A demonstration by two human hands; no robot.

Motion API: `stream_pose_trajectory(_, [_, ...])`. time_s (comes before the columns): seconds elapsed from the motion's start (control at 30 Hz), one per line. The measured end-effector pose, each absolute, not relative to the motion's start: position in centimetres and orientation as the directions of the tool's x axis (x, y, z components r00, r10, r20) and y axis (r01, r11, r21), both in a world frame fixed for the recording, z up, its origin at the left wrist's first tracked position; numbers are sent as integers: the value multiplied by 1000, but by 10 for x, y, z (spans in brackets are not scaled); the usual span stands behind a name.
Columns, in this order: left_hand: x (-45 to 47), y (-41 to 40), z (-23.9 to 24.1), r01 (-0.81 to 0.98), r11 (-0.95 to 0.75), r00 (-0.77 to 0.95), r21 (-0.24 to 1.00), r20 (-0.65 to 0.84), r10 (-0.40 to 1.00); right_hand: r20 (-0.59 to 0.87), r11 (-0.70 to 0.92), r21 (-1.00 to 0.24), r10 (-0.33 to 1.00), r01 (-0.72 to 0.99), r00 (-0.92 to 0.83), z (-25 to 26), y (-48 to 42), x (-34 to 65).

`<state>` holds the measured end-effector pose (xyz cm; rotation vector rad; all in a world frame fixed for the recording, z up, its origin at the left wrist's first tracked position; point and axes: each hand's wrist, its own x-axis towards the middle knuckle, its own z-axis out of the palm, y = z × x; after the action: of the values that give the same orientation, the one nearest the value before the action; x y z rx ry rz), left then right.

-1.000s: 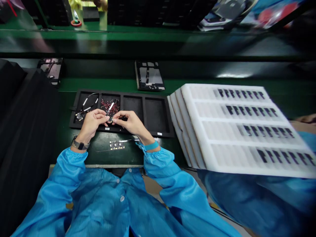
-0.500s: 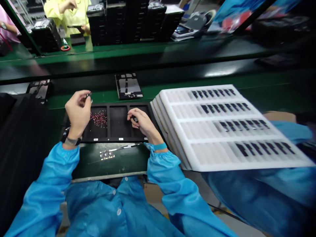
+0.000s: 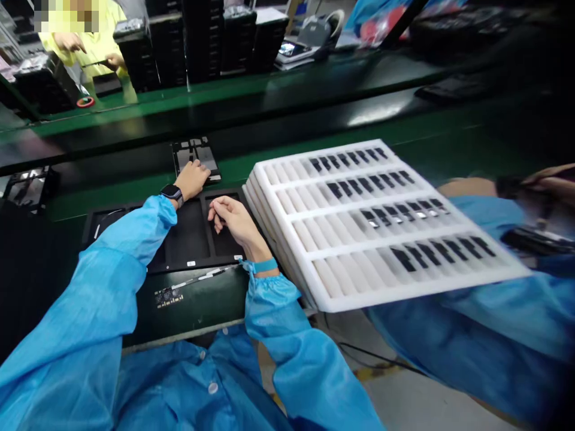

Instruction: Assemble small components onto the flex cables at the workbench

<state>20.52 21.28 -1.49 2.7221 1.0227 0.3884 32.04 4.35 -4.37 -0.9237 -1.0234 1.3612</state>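
Note:
My left hand [image 3: 193,178] reaches over the black compartment tray and touches the near part of an opened tablet-like device [image 3: 204,157] on the green bench. Its fingers are bent; their tips and the thumb are largely hidden, so I cannot see what is between them. Over the right compartment of the black tray [image 3: 188,254], my right hand [image 3: 231,218] is curled, thumb against fingers, and anything inside is hidden. A small circuit board strip [image 3: 169,297] with a thin flex tail lies in front of the tray. My left sleeve covers much of the tray's left side.
On the right, stacked white foam trays [image 3: 323,293] hold rows of small black parts. Another opened device [image 3: 29,185] lies far left. Across the bench stand stacks of black trays [image 3: 204,45], and a person in yellow [image 3: 96,51] is there. A blue-sleeved arm [image 3: 471,221] is at right.
My left hand has moved from above the tray's left side, where it pinched a small dark part, right and away to the device. My right hand stays over the tray. The view has turned right.

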Motion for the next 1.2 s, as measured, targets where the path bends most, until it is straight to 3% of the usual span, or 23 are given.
stream_pose_trajectory(0.07, [190,203,-4,628,-761,746,161,153,648,55,37,-959,997,-282,-57,-43,43,321])
stream_pose_trajectory(0.1, [178,193,4,637,-755,735,157,174,656,60,43,-963,997,-268,-58,-43,42,321])
stream_pose_trajectory(0.2, [120,140,32,639,-706,673,305,223,705,59,42,-968,996,-247,-62,-42,39,321])
stream_pose_trajectory(0.3, [47,51,43,634,-594,630,495,114,768,45,23,-971,995,-239,-89,-41,36,317])
stream_pose_trajectory(0.37, [7,-13,30,641,-530,600,555,68,797,44,17,-976,992,-215,-121,-39,34,311])
stream_pose_trajectory(0.53, [-19,-112,-41,764,-411,410,497,117,905,62,35,-993,966,-111,-249,-21,19,281])
stream_pose_trajectory(0.63, [-4,-124,-65,772,-353,322,528,155,934,34,95,-991,853,91,-521,-4,-11,262])
stream_pose_trajectory(0.73, [7,-119,-68,742,-302,278,599,135,951,-43,294,-889,710,352,-703,-4,-54,251])
stream_pose_trajectory(0.83, [7,-115,-65,711,-267,285,651,81,955,-16,474,-743,694,473,-720,-26,-94,248])
stream_pose_trajectory(0.97, [6,-117,-68,648,-267,315,713,69,947,18,546,-643,712,537,-702,-57,-127,247])
stream_pose_trajectory(1.1, [9,-125,-80,575,-310,307,757,151,940,8,553,-598,729,581,-685,-65,-134,246])
stream_pose_trajectory(1.2, [7,-125,-84,508,-269,220,818,179,959,69,558,-637,729,532,-681,-57,-130,244])
